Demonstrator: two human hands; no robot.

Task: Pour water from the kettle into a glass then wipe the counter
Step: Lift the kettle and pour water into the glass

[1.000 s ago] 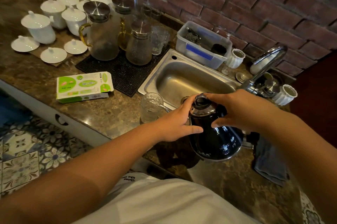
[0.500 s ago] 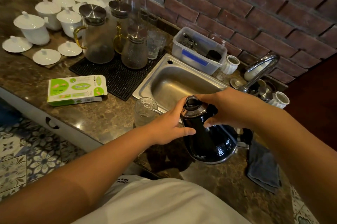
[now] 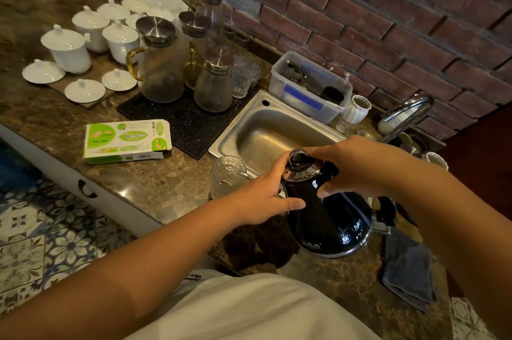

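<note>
A glossy black kettle (image 3: 327, 218) with a steel lid stands on the brown stone counter (image 3: 155, 184), tilted a little toward the left. My right hand (image 3: 352, 165) grips its handle at the top. My left hand (image 3: 263, 195) presses against its left side by the spout, thumb across the body. A clear textured glass (image 3: 225, 176) stands just left of the kettle at the sink's front edge, with the thin spout tip reaching its rim. A dark blue-grey cloth (image 3: 407, 270) lies on the counter to the right of the kettle.
A steel sink (image 3: 266, 134) and curved tap (image 3: 407, 112) lie behind the kettle. Glass jugs (image 3: 160, 68) stand on a black mat, white lidded cups (image 3: 66, 49) farther left. A green-white box (image 3: 124, 140) lies near the counter edge. A plastic tub (image 3: 307, 87) sits by the brick wall.
Both hands keep their hold on the kettle. The view has shifted slightly, and the kettle stays beside the glass in much the same pose.
</note>
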